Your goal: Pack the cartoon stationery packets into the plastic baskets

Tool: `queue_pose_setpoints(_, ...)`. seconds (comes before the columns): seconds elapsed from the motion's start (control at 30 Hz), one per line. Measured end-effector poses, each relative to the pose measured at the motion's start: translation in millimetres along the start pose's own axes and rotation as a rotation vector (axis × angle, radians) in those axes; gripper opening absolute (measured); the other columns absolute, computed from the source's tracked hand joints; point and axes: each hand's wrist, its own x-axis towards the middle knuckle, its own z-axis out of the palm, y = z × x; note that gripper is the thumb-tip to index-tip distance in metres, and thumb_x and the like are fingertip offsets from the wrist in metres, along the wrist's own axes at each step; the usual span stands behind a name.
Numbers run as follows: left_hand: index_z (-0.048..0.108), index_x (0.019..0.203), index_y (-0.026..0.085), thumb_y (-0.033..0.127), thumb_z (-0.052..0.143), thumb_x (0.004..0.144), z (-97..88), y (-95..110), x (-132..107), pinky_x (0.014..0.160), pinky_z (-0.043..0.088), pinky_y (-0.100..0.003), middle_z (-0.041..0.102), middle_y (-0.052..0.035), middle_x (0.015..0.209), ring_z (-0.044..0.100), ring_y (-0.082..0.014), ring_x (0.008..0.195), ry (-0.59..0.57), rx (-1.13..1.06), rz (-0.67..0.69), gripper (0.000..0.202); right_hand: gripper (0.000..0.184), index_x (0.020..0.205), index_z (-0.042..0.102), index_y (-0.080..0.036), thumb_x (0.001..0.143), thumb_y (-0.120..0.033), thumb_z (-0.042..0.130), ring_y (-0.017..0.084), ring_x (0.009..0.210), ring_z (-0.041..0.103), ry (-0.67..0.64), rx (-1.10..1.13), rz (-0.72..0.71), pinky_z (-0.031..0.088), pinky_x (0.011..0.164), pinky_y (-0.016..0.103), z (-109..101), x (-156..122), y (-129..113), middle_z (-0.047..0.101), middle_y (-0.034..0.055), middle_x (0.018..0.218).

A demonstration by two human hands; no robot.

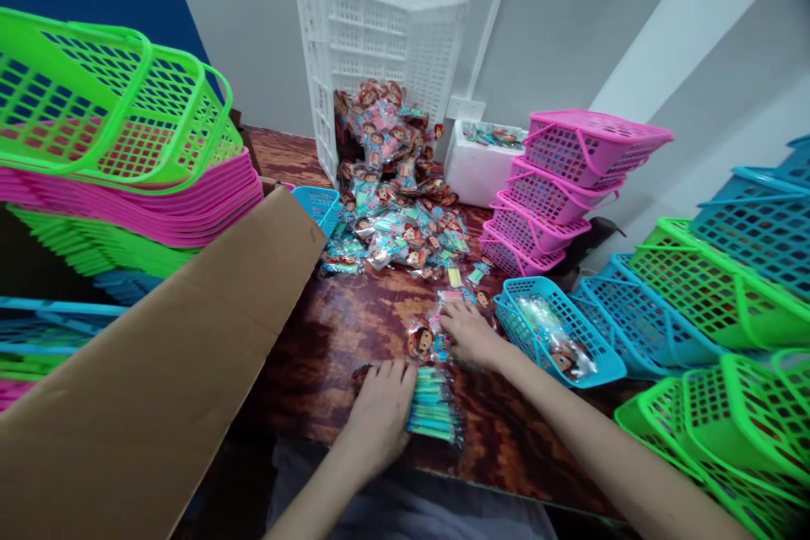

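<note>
My left hand point(383, 409) is closed around the left end of a row of clear packets point(434, 409) with green and turquoise sticks, near the table's front edge. A little farther off, my right hand point(467, 331) has its fingers curled down on a doll-printed packet point(425, 342); its fingertips are partly hidden. Beyond the hands lies a loose heap of similar packets point(405, 228), spilling from a white plastic crate point(320, 59) tipped on its side. Right of my right hand, a blue basket point(595, 359) holds several packets.
A cardboard flap point(208, 337) slants along the left, beside stacked green and pink baskets point(215, 194). Pink baskets point(569, 152) stand stacked at the back right, near a white foam box point(474, 173). Green baskets point(727, 430) crowd the right edge. A small blue basket point(322, 207) touches the heap.
</note>
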Motion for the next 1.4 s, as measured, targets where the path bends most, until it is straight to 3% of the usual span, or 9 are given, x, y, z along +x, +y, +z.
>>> queue_pose_setpoints(0.33, 0.046, 0.127, 0.018, 0.020, 0.058, 0.080, -2.8, 1.0, 0.6, 0.095, 0.039, -0.041, 0.053, -0.0103, 0.118, 0.048, -0.0285, 0.109, -0.024, 0.018, -0.015, 0.049, 0.024, 0.098, 0.063, -0.016, 0.074, -0.017, 0.067, 0.026, 0.104, 0.055, -0.023, 0.072, 0.106, 0.040, 0.083, 0.033, 0.8, -11.1, 8.3, 0.057, 0.0116, 0.115)
queue_pose_setpoints(0.47, 0.046, 0.127, 0.017, 0.017, 0.057, 0.077, -3.0, 0.6, 0.2, 0.096, 0.038, -0.041, 0.053, -0.0104, 0.117, 0.048, -0.0284, 0.109, -0.010, 0.007, -0.009, 0.051, 0.054, 0.130, 0.051, -0.014, 0.077, -0.013, 0.062, 0.028, 0.110, 0.055, 0.035, 0.123, 0.147, 0.041, 0.091, 0.037, 14.7, -32.5, -1.6, 0.062, 0.0128, 0.117)
queue_pose_setpoints(0.57, 0.046, 0.127, 0.017, 0.015, 0.057, 0.074, -4.3, 1.3, -0.1, 0.097, 0.037, -0.041, 0.053, -0.0102, 0.118, 0.047, -0.0283, 0.110, -0.021, 0.002, -0.011, 0.054, 0.069, 0.147, 0.032, -0.016, 0.082, -0.012, 0.056, 0.028, 0.121, 0.051, 0.209, 0.198, 0.154, 0.041, 0.099, 0.040, 30.0, -61.3, -21.1, 0.056, 0.0148, 0.131)
queue_pose_setpoints(0.63, 0.046, 0.127, 0.018, 0.015, 0.056, 0.075, -5.2, 1.7, 0.2, 0.098, 0.037, -0.041, 0.054, -0.0100, 0.119, 0.047, -0.0282, 0.110, -0.027, 0.002, -0.012, 0.053, 0.058, 0.142, 0.040, -0.018, 0.086, -0.011, 0.049, 0.028, 0.114, 0.055, 0.288, 0.211, 0.193, 0.045, 0.096, 0.042, 39.6, -80.2, -33.8, 0.057, 0.0144, 0.126)
queue_pose_setpoints(0.77, 0.046, 0.126, 0.018, 0.016, 0.056, 0.075, -6.6, 2.6, 2.0, 0.097, 0.038, -0.041, 0.054, -0.0106, 0.119, 0.048, -0.0289, 0.110, -0.051, 0.021, -0.022, 0.052, 0.040, 0.125, 0.055, -0.022, 0.091, -0.008, 0.040, 0.025, 0.101, 0.061, 0.239, 0.213, 0.219, 0.051, 0.087, 0.039, 48.4, -102.0, -43.3, 0.062, 0.0108, 0.112)
queue_pose_setpoints(1.0, 0.046, 0.124, 0.018, 0.012, 0.055, 0.071, -9.3, 5.3, 2.5, 0.096, 0.038, -0.041, 0.054, -0.0113, 0.119, 0.048, -0.0292, 0.111, -0.075, 0.032, -0.035, 0.054, 0.055, 0.135, 0.051, -0.019, 0.084, -0.002, 0.041, 0.026, 0.112, 0.061, 0.212, 0.247, 0.240, 0.048, 0.096, 0.039, 45.7, -98.7, -25.9, 0.062, 0.0120, 0.123)
queue_pose_setpoints(1.1, 0.046, 0.124, 0.018, 0.012, 0.054, 0.072, -7.3, 4.9, 1.8, 0.097, 0.038, -0.040, 0.054, -0.0109, 0.120, 0.048, -0.0285, 0.112, -0.070, 0.021, -0.054, 0.053, 0.055, 0.132, 0.053, -0.020, 0.079, -0.006, 0.051, 0.027, 0.116, 0.060, 0.230, 0.510, 0.278, 0.046, 0.100, 0.041, 41.9, -92.6, -19.1, 0.062, 0.0104, 0.128)
queue_pose_setpoints(1.2, 0.047, 0.124, 0.017, 0.012, 0.054, 0.071, -5.2, 3.7, 1.6, 0.098, 0.037, -0.040, 0.054, -0.0107, 0.119, 0.048, -0.0281, 0.111, -0.040, 0.001, -0.047, 0.054, 0.053, 0.127, 0.054, -0.022, 0.076, -0.020, 0.065, 0.027, 0.112, 0.063, 0.289, 1.042, 0.361, 0.048, 0.098, 0.042, 35.9, -89.5, -14.3, 0.066, 0.0084, 0.123)
queue_pose_setpoints(1.4, 0.049, 0.126, 0.017, 0.012, 0.054, 0.068, -2.5, 1.9, 3.4, 0.097, 0.037, -0.040, 0.054, -0.0108, 0.120, 0.048, -0.0288, 0.112, -0.034, 0.000, -0.032, 0.058, 0.035, 0.109, 0.062, -0.023, 0.087, -0.049, 0.061, 0.020, 0.074, 0.069, 0.333, 2.036, 0.525, 0.055, 0.064, 0.031, 45.8, -95.0, -12.1, 0.071, 0.0060, 0.092)
